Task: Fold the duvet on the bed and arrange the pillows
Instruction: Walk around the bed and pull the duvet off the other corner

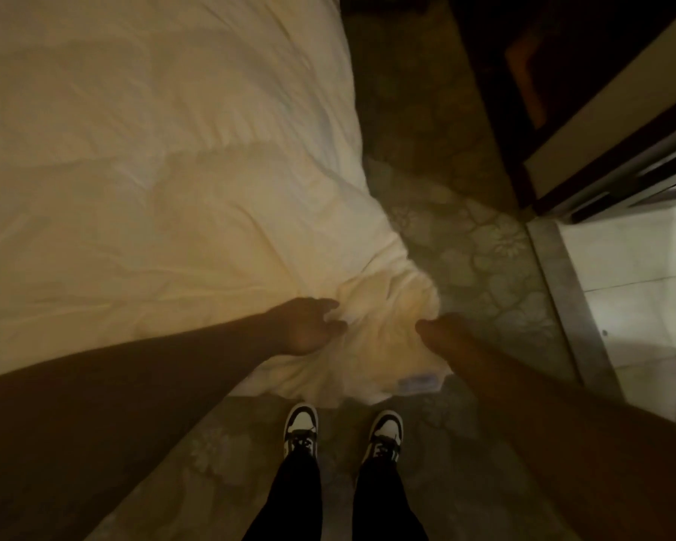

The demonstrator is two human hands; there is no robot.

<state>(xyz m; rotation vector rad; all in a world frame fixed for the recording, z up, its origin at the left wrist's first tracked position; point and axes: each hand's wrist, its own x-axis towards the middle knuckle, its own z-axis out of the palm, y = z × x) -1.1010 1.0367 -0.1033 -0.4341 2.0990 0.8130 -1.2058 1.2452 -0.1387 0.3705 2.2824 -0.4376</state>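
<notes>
The left hand (307, 326) has its fingers curled into the bunched corner of the duvet (164, 197), gripping the cloth. The right hand (441, 331) is at the same corner, just to the other side of the bunch, and looks closed on the fabric, though blur keeps me from being sure. From that corner the duvet spreads away over the bed, cream-white, creased and puffy. Nearer than the corner, two black-and-white shoes (300, 429) stand on flowered carpet (481, 267).
</notes>
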